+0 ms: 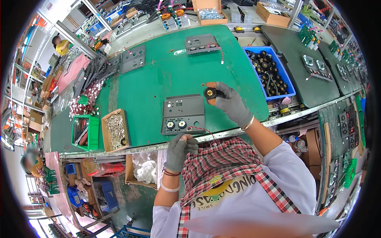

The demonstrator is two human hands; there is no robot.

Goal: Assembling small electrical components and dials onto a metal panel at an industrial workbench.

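My right hand [232,104], in a grey glove with bare fingertips, is raised over the table and pinches a round black terminal with a brass centre [210,93]. My left hand [180,150], gloved alike, is closed at the table's front edge; what its curled fingers hold, if anything, is hidden. Just beyond it lies a dark grey metal panel [191,106] with cutouts. Two white round fittings with metal centres [176,125] sit in the panel's lower part. A red-and-black cable [202,129] runs from its lower edge toward me.
At the right stands a blue bin [291,89] of black terminals. A cardboard box of metal rings or nuts [126,119] and a green tray with tools [93,137] stand at the left. Other grey panels [201,43] lie farther back on the green table mat [158,79].
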